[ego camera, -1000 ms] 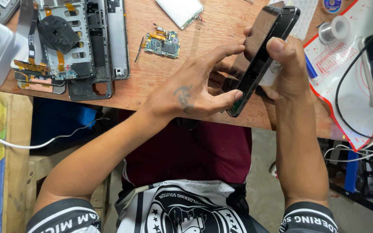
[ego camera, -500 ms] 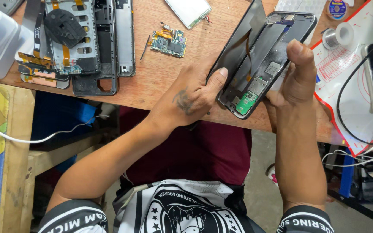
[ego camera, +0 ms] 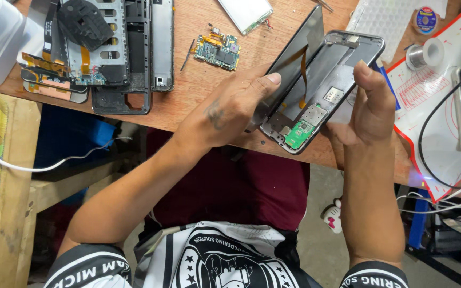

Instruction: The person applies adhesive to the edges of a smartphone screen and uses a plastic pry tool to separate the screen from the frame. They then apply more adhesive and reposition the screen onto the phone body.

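The person sits at the near edge of a wooden desk (ego camera: pixel 209 101), forearms raised over a dark red lap. The left hand (ego camera: pixel 230 109) has its fingers closed on the dark screen panel (ego camera: pixel 294 58), thumb pressed along the panel's near edge, tilting it up and away from the phone frame (ego camera: pixel 326 85). The right hand (ego camera: pixel 369 104) grips the frame's right side, thumb on its rim. The frame lies open just above the desk edge, showing a green circuit board (ego camera: pixel 299 133) at its near end and an orange ribbon cable (ego camera: pixel 302 74) running between panel and frame. Panel and frame stand apart at the far end, close at the near end.

To the left, a second dismantled phone chassis (ego camera: pixel 118 53) lies flat. Between the two, a loose small circuit board (ego camera: pixel 219 49) rests on the wood. Far right, a solder spool (ego camera: pixel 425 53) sits on a white mat (ego camera: pixel 428 106).
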